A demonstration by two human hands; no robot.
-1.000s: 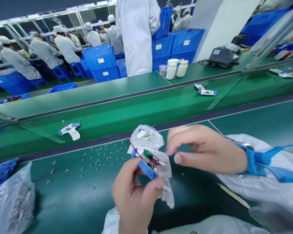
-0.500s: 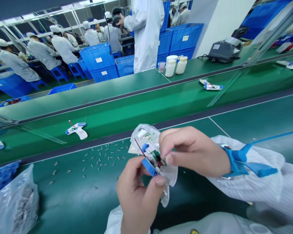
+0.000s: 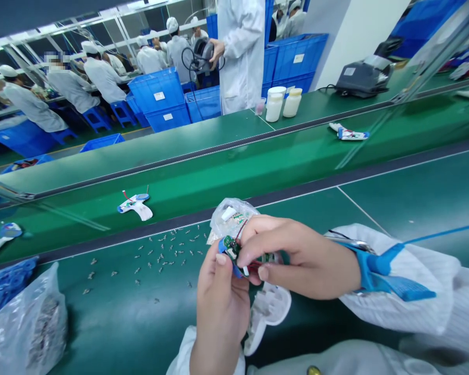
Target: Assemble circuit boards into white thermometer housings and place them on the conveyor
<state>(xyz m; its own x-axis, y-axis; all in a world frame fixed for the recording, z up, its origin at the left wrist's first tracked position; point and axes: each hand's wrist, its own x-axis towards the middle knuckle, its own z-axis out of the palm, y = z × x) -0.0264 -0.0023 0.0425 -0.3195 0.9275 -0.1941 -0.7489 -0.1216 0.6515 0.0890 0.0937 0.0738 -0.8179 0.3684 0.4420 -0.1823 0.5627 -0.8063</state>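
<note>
Between my two hands is a small circuit board assembly with a blue housing piece, a green board and red wires. My left hand is closed round it, thumb on the near side of the blue piece. My right hand pinches at the board and wires from the right; its fingertips partly hide what they hold. Just below the hands is a white pistol-shaped plastic shell half, its inner side showing. Whether it rests on the table or hangs from the wires, I cannot tell. A clear bag of small parts lies behind my hands.
Several small metal parts are scattered on the green table. At left lie a bag of metal parts and blue pieces. Gun-shaped units sit on the green belt. Beyond stand white jars and a co-worker.
The blue piece and board have turned in my hands, and the white shell now shows lower, beneath them. Units on the belt have shifted right. The co-worker's hand holding a dark object has moved.
</note>
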